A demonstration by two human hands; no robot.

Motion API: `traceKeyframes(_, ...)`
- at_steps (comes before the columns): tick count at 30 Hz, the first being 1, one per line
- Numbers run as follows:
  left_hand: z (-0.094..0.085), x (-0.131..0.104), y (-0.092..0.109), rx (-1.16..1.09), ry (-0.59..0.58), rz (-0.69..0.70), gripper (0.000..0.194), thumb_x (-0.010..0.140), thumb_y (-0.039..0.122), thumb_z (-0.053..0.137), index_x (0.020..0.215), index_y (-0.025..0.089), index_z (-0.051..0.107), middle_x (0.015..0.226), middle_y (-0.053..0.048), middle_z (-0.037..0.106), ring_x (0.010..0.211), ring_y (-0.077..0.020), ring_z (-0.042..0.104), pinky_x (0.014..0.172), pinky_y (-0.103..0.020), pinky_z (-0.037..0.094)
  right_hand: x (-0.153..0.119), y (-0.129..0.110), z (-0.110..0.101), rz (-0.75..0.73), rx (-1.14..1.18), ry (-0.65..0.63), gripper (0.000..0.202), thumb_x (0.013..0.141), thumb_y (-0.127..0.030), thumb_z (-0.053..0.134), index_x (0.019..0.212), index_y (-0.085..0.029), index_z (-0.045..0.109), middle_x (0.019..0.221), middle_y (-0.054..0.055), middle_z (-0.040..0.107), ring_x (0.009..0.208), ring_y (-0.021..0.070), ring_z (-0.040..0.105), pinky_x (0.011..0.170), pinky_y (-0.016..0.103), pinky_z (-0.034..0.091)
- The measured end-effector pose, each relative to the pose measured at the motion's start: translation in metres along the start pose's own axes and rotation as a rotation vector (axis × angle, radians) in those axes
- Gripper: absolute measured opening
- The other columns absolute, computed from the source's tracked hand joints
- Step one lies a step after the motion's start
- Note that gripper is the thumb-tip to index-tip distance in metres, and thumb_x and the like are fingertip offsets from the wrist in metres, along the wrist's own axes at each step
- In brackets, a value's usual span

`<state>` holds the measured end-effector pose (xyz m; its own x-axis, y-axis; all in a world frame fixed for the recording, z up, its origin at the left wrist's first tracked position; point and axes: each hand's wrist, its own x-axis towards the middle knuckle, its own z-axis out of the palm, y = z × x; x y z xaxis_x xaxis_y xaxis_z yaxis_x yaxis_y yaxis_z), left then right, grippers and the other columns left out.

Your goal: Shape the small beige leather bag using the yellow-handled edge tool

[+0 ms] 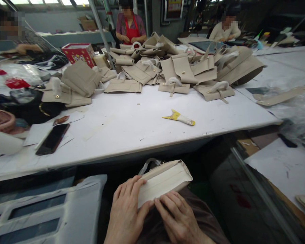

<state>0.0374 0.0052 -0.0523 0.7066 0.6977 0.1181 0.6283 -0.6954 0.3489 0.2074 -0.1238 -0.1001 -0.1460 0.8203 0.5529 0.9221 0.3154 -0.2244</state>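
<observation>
A beige handbag [165, 179] rests on my lap, its pale, flat underside or inner panel turned toward me. My left hand [129, 203] is wrapped over its left end, fingers on top and thumb along the near edge. With bent fingers my right hand [176, 211] grips the near edge, its fingertips close to my left thumb. A wrapped handle [149, 164] sticks out behind the bag. On the table beyond lies a yellow-and-white pointed tool [179, 117], touched by neither hand.
A heap of beige bag pieces [142, 67] covers the far side of the white table [122, 125]. A phone [53, 139] and a pink fan [1, 120] lie left. Clear plastic [292, 108] is at right. Several people work beyond, one in a red apron [132, 28].
</observation>
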Motion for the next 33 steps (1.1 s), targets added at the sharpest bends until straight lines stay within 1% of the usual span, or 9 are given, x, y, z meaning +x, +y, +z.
traceKeyframes(4,-0.002,-0.002,0.000,0.041,-0.035,-0.007,0.055,0.086,0.034,0.063,0.137,0.032,0.043,0.133,-0.001,0.061,0.122,-0.0223,0.055,0.099,-0.044,0.038,0.005,0.001,-0.013,0.096,0.239,0.025,0.044,0.087,-0.002,0.046,0.130,-0.006,0.057,0.115,0.013,0.063,0.111,0.0242,0.054,0.099,0.038,0.047)
traceKeyframes(9,-0.001,-0.006,0.001,0.100,-0.064,-0.036,0.064,0.085,0.034,0.064,0.144,0.030,0.040,0.139,-0.004,0.058,0.125,-0.0243,0.054,0.099,-0.046,0.034,0.005,0.011,-0.030,0.315,0.324,0.203,0.041,0.088,0.000,0.050,0.126,-0.014,0.057,0.118,0.011,0.058,0.118,0.0232,0.050,0.101,0.038,0.045)
traceKeyframes(13,-0.002,0.006,0.007,0.121,-0.105,-0.011,0.068,0.084,0.040,0.066,0.145,0.023,0.041,0.142,-0.009,0.056,0.128,-0.0279,0.052,0.108,-0.053,0.027,0.005,0.039,-0.040,0.490,0.260,0.296,0.037,0.091,-0.007,0.054,0.127,-0.019,0.057,0.120,0.010,0.056,0.118,0.0236,0.050,0.100,0.039,0.045)
traceKeyframes(17,0.000,0.029,0.017,0.097,-0.220,0.069,0.079,0.082,0.050,0.068,0.146,0.012,0.040,0.145,-0.014,0.051,0.134,-0.0313,0.046,0.118,-0.059,0.012,0.002,0.070,-0.046,0.687,0.258,0.290,0.030,0.095,-0.021,0.056,0.124,-0.025,0.060,0.120,0.007,0.057,0.114,0.0227,0.053,0.098,0.040,0.046)
traceKeyframes(21,0.005,0.049,0.029,0.052,-0.326,0.128,0.087,0.083,0.052,0.066,0.150,0.010,0.031,0.154,-0.012,0.038,0.142,-0.0310,0.036,0.122,-0.061,0.009,0.002,0.097,-0.050,0.766,0.280,0.288,0.027,0.096,-0.029,0.056,0.122,-0.027,0.061,0.120,0.006,0.058,0.114,0.0210,0.055,0.099,0.038,0.047)
traceKeyframes(24,0.007,0.064,0.039,0.009,-0.424,0.157,0.085,0.084,0.044,0.065,0.152,0.012,0.026,0.157,-0.009,0.031,0.144,-0.0291,0.032,0.123,-0.059,0.010,0.014,0.126,-0.052,0.720,0.176,0.264,0.027,0.098,-0.030,0.051,0.122,-0.024,0.059,0.120,0.007,0.058,0.114,0.0192,0.055,0.100,0.034,0.047)
traceKeyframes(27,0.005,0.082,0.051,-0.031,-0.530,0.153,0.091,0.081,0.043,0.067,0.153,0.010,0.023,0.158,-0.010,0.026,0.146,-0.0282,0.029,0.124,-0.056,0.010,0.044,0.172,-0.055,0.643,-0.013,0.167,0.030,0.098,-0.029,0.049,0.124,-0.017,0.057,0.122,0.011,0.058,0.116,0.0206,0.053,0.104,0.034,0.045)
traceKeyframes(30,0.002,0.097,0.062,-0.074,-0.589,0.151,0.096,0.079,0.046,0.067,0.153,0.008,0.020,0.159,-0.011,0.022,0.147,-0.0261,0.027,0.124,-0.051,0.008,0.086,0.224,-0.056,0.614,-0.116,0.057,0.037,0.094,-0.027,0.056,0.128,-0.012,0.056,0.128,0.015,0.056,0.121,0.0267,0.049,0.107,0.042,0.041)
traceKeyframes(33,0.002,0.107,0.068,-0.114,-0.615,0.167,0.099,0.077,0.043,0.069,0.154,0.010,0.016,0.159,-0.012,0.022,0.147,-0.0233,0.027,0.124,-0.048,0.007,0.126,0.266,-0.048,0.610,-0.159,-0.122,0.044,0.091,-0.032,0.062,0.130,-0.014,0.055,0.129,0.016,0.057,0.121,0.0324,0.049,0.103,0.052,0.042)
